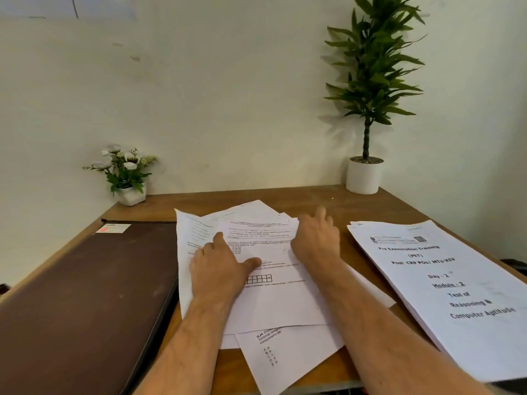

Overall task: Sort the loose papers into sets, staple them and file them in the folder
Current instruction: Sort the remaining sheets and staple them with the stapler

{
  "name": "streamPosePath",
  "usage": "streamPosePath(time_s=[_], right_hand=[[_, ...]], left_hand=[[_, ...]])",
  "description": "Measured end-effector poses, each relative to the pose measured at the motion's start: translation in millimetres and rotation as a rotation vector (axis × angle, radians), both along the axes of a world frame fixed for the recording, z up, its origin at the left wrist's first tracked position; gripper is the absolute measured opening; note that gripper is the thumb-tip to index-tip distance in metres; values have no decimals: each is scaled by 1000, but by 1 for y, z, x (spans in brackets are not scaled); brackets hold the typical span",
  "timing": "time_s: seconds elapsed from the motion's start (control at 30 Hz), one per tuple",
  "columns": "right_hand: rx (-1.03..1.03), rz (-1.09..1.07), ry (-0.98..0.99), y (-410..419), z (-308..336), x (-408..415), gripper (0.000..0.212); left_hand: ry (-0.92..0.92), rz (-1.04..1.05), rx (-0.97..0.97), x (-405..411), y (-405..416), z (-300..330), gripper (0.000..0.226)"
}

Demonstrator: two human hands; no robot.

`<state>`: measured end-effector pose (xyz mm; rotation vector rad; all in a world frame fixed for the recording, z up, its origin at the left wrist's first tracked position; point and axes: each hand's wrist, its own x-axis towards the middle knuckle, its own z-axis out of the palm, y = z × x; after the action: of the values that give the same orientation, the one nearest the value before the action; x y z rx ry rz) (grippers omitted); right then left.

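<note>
Both forearms are reaching over the loose papers [265,269] mid-desk [313,201], left hand [219,266] pressing flat, right hand [315,238] fingers relaxed at the edge, so I'd be squaring edges before stapling, folder [85,295] waiting left.

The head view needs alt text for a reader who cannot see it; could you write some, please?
Both hands, left hand and right hand, rest on loose papers on a wooden desk, between a closed brown folder and a printed stack.

Office-like study corner: wooden desk [328,201], exam papers [445,283], brown folder [85,295], potted plants [368,109].
</note>
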<state>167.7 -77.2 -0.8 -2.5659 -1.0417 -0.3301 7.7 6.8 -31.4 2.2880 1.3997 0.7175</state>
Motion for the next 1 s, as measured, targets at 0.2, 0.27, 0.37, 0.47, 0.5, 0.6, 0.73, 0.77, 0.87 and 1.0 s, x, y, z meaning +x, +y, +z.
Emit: streamPosePath(time_s=[0.2,0.27,0.37,0.47,0.5,0.6,0.73,0.77,0.87,1.0], right_hand=[[384,401,239,-3,-3,-18,92],[556,444,253,-9,-2,-16,94],[690,450,261,-16,-1,-9,43],[675,478,182,-20,-6,-3,28],[691,492,181,-21,-7,-1,27],[740,516,193,-21,-11,5,25],[660,586,175,-20,-19,4,27],[614,603,176,-20,-19,3,28],[455,618,205,-20,-20,0,25],[358,620,247,-19,-24,0,19]], left_hand=[[-194,-185,257,-4,-5,3,42],[-163,-253,378,-4,-7,-1,31],[-139,-285,416,-1,-11,-1,20],[-209,-280,361,-1,-20,7,51],[-300,-257,330,-3,-22,10,58],[-366,18,426,-10,-16,13,43],[-86,214,282,-17,4,7,52],[-14,233,228,-18,6,5,64],[213,312,6,-17,7,7,108],[191,303,15,-14,8,4,119]])
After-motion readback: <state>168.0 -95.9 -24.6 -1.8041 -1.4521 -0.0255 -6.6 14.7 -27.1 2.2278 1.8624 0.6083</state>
